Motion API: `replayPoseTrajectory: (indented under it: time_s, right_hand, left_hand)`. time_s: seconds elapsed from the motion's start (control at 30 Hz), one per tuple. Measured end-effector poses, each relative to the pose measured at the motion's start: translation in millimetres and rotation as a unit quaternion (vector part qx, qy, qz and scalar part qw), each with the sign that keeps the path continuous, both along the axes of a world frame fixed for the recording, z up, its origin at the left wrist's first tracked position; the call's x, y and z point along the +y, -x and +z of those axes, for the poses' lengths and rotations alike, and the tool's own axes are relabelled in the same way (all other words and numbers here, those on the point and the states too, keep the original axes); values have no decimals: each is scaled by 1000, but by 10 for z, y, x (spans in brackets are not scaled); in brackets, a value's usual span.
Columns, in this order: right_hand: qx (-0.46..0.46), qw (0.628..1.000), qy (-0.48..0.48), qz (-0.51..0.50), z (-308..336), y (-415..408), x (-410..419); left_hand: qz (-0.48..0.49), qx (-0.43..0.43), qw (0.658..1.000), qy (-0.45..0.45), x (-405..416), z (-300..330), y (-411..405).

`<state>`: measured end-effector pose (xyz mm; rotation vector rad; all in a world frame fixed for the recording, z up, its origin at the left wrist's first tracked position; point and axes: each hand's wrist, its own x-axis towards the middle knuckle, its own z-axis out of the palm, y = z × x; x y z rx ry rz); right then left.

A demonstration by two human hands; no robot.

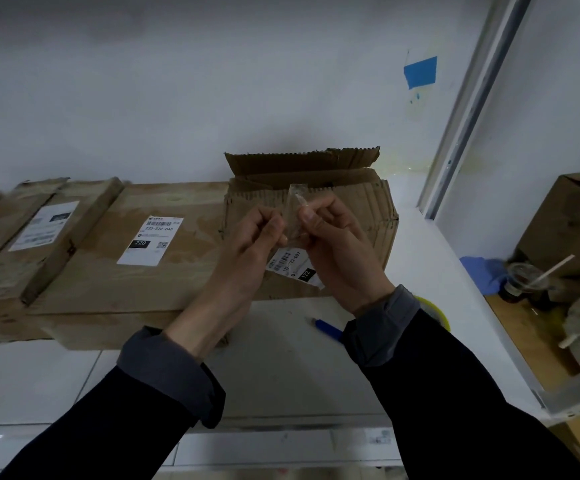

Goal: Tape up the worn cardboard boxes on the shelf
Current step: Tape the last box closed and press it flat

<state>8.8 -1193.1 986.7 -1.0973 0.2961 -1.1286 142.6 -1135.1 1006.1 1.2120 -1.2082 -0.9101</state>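
Observation:
A crumpled strip of clear tape [294,213] hangs between my two raised hands. My left hand [253,237] pinches its left side and my right hand [333,237] pinches its right side, both in front of a worn, creased cardboard box [368,206] with an open torn flap and a white label. To the left lies a long flat box [177,271] with a "220" label, and further left another flat box [32,237]. A roll of tape with a yellow core [435,311] sits on the white shelf [281,358], mostly hidden behind my right sleeve.
A blue utility knife [328,329] lies on the shelf beside my right wrist. At right, beyond the shelf edge, a wooden surface holds a plastic cup with a straw [524,282], a blue cloth [482,271] and a brown box [572,216]. Blue tape [420,71] is stuck on the wall.

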Motion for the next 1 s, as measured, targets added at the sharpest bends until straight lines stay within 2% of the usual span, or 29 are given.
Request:
replayPoseTrajectory:
  time_s: [0.17,0.37,0.57,0.8,1.0]
  right_hand:
    - [18,998,32,-43,-47,17,8]
    - [33,997,65,-25,-37,133,-52]
    - [14,999,52,-10,-57,160,-90]
    - [22,998,60,-6,-59,192,-124]
    - [31,998,56,-15,-20,232,-115]
  left_hand:
    - [42,8,999,-7,-4,-34,67]
    - [-1,-12,999,-46,-66,26,-5]
    - [-30,-73,997,-4,-32,94,-2]
    - [-10,-185,981,63,-50,144,-43]
    - [17,-205,973,103,-39,156,-17]
